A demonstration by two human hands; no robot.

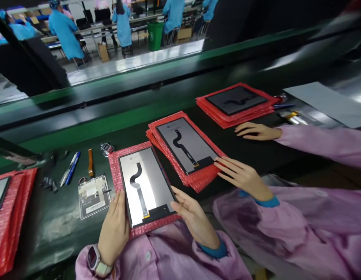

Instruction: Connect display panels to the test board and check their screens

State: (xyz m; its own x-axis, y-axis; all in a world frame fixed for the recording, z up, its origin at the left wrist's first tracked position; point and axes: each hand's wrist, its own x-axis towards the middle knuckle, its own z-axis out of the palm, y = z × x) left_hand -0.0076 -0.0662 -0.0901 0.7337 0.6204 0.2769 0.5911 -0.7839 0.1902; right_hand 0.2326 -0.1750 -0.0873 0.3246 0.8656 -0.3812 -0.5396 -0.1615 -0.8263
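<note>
Over a green conveyor belt (81, 112), the person's left hand (113, 229) and right hand (194, 217) are holding a display panel (145, 186) between them, fingers spread and pressing in from its 2 long sides. The panel is lying on a red bubble-wrap pouch (117, 167), just above the palms. A smartwatch (94, 258) is circling the left wrist. To the right, a co-worker's hand (243, 177) is touching a stack of pouched panels (183, 151).
</note>
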